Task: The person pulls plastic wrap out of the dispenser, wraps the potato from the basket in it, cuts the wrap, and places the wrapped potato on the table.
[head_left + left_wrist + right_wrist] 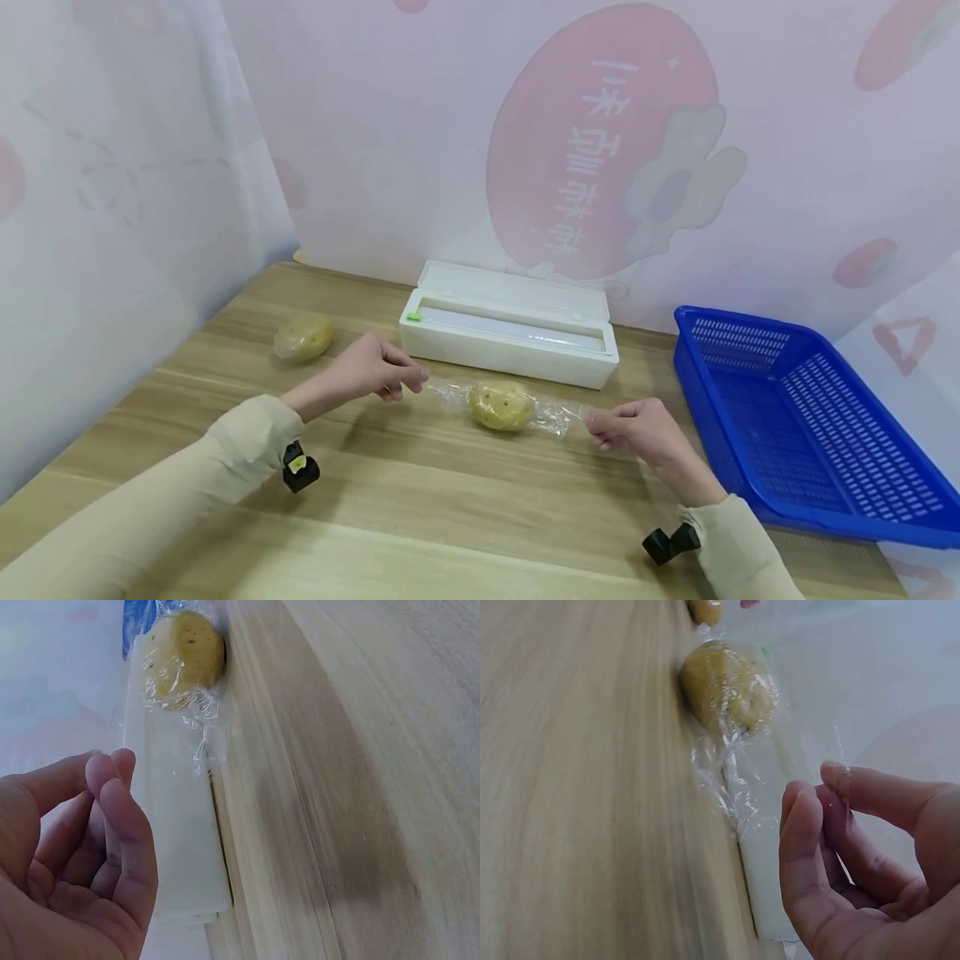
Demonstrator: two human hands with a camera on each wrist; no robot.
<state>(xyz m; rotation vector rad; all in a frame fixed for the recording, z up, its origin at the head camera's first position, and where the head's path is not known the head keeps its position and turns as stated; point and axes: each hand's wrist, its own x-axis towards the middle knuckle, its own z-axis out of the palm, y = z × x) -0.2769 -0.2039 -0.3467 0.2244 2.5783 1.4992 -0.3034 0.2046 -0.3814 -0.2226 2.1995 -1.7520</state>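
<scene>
A potato (501, 407) lies on the wooden table between my hands, wrapped in clear plastic wrap (553, 417) that spreads crumpled to both sides. My left hand (372, 367) pinches the left end of the film between thumb and forefinger. At the opposite end, the fingertips of my right hand (643, 432) pinch the film, whose thin edge shows over them in the right wrist view. The potato (187, 652) also appears beyond the left fingers in the left wrist view, its skin dotted with small dark eyes.
Behind the potato stands a white plastic-wrap box (510, 358), lid up, with a green slider at its left. A second potato (303, 337), shiny with film, rests at the far left. To the right is a blue perforated basket (750, 475). Printed cloth (390, 150) hangs behind the table.
</scene>
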